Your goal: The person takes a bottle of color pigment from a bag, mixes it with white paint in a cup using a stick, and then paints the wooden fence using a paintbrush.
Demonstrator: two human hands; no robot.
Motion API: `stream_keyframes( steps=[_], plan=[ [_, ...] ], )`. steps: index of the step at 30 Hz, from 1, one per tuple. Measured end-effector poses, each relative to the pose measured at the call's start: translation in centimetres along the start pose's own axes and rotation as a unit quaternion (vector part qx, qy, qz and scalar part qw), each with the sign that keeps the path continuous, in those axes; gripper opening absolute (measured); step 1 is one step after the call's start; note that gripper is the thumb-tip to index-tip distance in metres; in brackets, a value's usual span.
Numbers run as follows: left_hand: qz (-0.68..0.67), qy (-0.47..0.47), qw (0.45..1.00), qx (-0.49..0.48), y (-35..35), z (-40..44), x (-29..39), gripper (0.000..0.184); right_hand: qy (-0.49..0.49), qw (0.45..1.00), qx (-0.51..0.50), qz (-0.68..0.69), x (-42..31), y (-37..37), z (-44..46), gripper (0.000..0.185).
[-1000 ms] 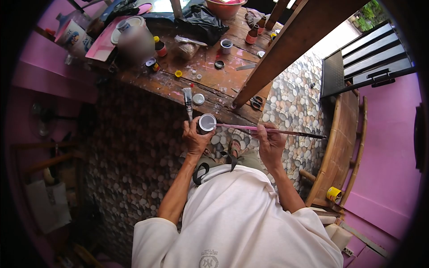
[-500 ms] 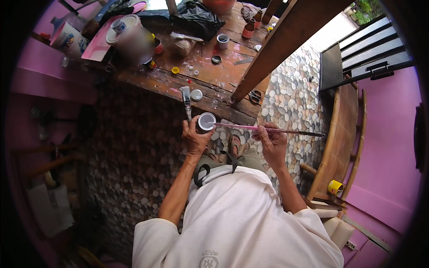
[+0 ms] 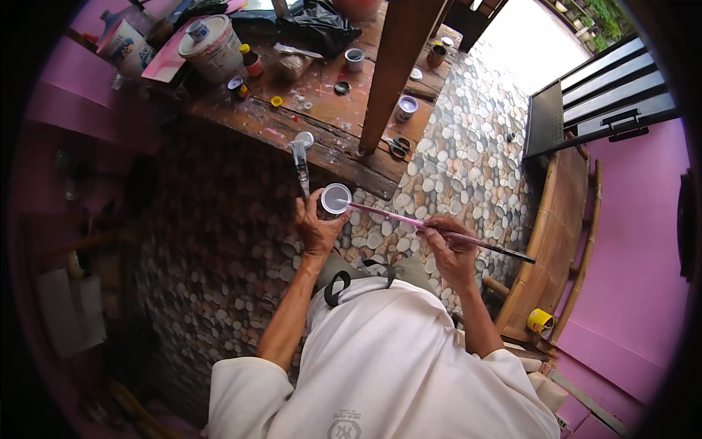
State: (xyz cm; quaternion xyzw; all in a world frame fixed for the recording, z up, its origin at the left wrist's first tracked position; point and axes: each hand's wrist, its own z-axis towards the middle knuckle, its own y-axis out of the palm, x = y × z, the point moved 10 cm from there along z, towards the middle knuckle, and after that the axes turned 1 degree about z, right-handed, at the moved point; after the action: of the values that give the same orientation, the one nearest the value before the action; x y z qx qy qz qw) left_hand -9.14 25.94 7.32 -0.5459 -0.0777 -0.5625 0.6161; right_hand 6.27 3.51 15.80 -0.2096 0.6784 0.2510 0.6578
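Note:
In my left hand [image 3: 317, 228] is a small open can [image 3: 336, 199] with grey paint inside, its rim facing up toward me. A flat paintbrush [image 3: 300, 167] is also in that hand, bristles up, beside the can. The fingers of my right hand [image 3: 450, 249] are closed around a long thin stick [image 3: 395, 216], pink-stained along its left part and dark at its right end. The stick's left tip reaches inside the can's rim, over or in the paint. Both hands are above the pebble-patterned floor, just in front of the table edge.
A wooden table [image 3: 322, 164] with a slanting post [image 3: 387, 80] bears scissors [image 3: 398, 148], a can of lilac paint [image 3: 406, 108], another grey can [image 3: 354, 60], a large bucket [image 3: 212, 55] and a round lid [image 3: 305, 139]. On the right are a bamboo bench [image 3: 541, 241] and a yellow can [image 3: 540, 322].
My view has shifted, bringing the lilac can beyond the post into sight. My right hand has lowered a little, and the stick slopes more steeply down to the right. Both hands keep their holds.

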Motion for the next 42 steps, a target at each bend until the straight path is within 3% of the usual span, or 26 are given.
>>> stream_keyframes(
  steps=[4,5,8,12,15,17,22,31,36,42],
  plan=[
    [0.017,-0.032,0.999,0.016,1.7,-3.4,3.5,0.064,-0.017,0.999,-0.033,0.033,-0.9,-4.9,-1.1,0.009],
    [0.028,-0.021,0.999,0.029,2.0,-4.3,4.7,0.064,-0.018,0.996,-0.066,-0.052,-0.8,-6.0,-1.1,0.008],
    [0.012,-0.016,0.999,0.037,3.6,-6.9,8.3,0.063,-0.038,0.998,-0.044,0.031,-1.6,-10.8,-2.6,0.008],
    [0.039,-0.050,0.998,0.030,6.0,-9.6,12.1,0.064,0.033,0.998,-0.002,0.059,-0.3,-16.7,-4.0,0.011],
    [0.021,-0.018,1.000,0.012,7.9,-10.2,15.0,0.064,-0.014,0.999,0.021,0.034,-1.6,-20.3,-4.6,0.011],
    [0.012,-0.009,1.000,0.010,9.3,-10.3,16.1,0.062,0.004,0.999,0.039,0.036,-1.1,-22.3,-4.6,0.012],
    [0.009,0.009,1.000,-0.008,12.7,-9.2,18.8,0.062,0.024,0.991,0.125,0.045,0.2,-27.4,-4.3,0.015],
    [-0.019,0.025,0.999,-0.029,19.7,-4.5,21.5,0.058,0.060,0.980,0.171,0.077,1.0,-32.7,1.9,0.017],
    [-0.050,-0.041,0.995,-0.072,24.3,-0.5,21.1,0.059,0.079,0.978,0.171,0.090,1.6,-35.4,8.1,0.017],
    [-0.034,0.043,0.998,-0.028,27.7,5.6,22.4,0.062,0.073,0.979,0.181,0.063,1.9,-37.4,15.9,0.018]
  ],
)
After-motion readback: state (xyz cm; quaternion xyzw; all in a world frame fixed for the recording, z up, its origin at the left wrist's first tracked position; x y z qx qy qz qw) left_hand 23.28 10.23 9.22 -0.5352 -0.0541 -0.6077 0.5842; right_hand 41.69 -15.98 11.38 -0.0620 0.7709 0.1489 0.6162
